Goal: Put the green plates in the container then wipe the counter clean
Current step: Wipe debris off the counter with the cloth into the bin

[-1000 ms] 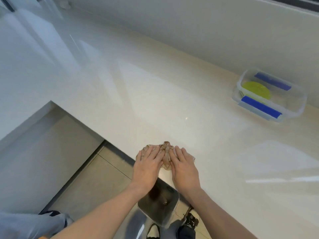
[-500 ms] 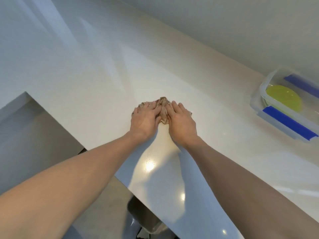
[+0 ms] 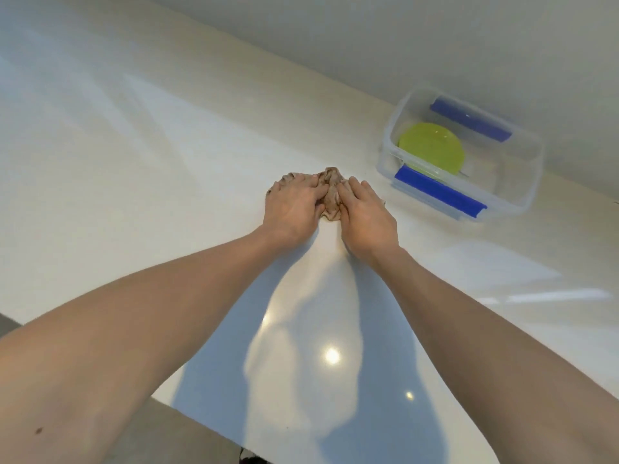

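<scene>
Pressing flat on one brown cloth (image 3: 330,195), left hand (image 3: 293,209) and right hand (image 3: 366,217) are seen; one container (image 3: 516,182) with green plates (image 3: 432,147), number unclear, is placed right of them on counter (image 3: 134,162).

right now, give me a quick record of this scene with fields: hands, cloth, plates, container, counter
left hand: palm down, pressing on the cloth
right hand: palm down, pressing on the cloth
cloth: brown, bunched between both hands
green plate: inside the container
container: clear, blue clips, no lid, by the wall, right of the hands
counter: pale, glossy
</scene>
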